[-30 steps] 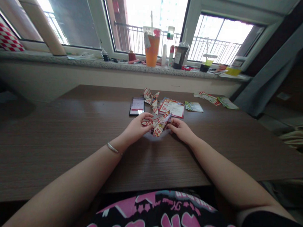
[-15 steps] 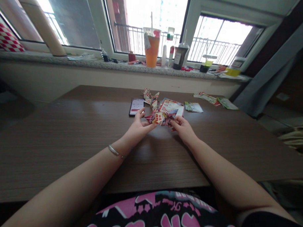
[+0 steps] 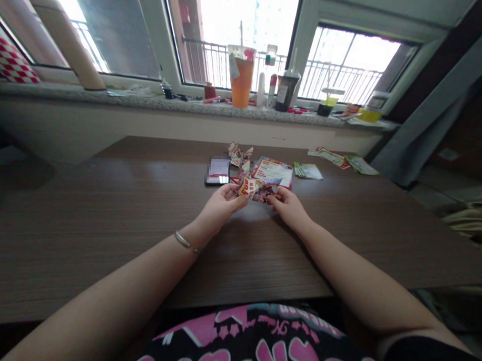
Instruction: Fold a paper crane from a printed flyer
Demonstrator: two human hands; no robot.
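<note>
A folded piece of printed red, yellow and white paper (image 3: 255, 188) is held just above the brown wooden table (image 3: 105, 218). My left hand (image 3: 221, 203) pinches its left end, fingers closed, with a silver bangle on the wrist. My right hand (image 3: 286, 205) pinches its right end in the same way. Just behind the hands lie a finished folded paper shape (image 3: 240, 154), a phone (image 3: 218, 171) and a printed leaflet (image 3: 273, 171).
More leaflets (image 3: 308, 170) and flyers (image 3: 336, 157) lie at the table's far right. The stone window sill (image 3: 109, 98) carries an orange cup (image 3: 242, 80), a dark drink cup (image 3: 285, 89), bottles and small items. A grey curtain (image 3: 425, 113) hangs at the right.
Both hands lifted the folded paper from low near the table and moved it away from me, turning and compressing it; it is now held nearer the phone and leaflet.
</note>
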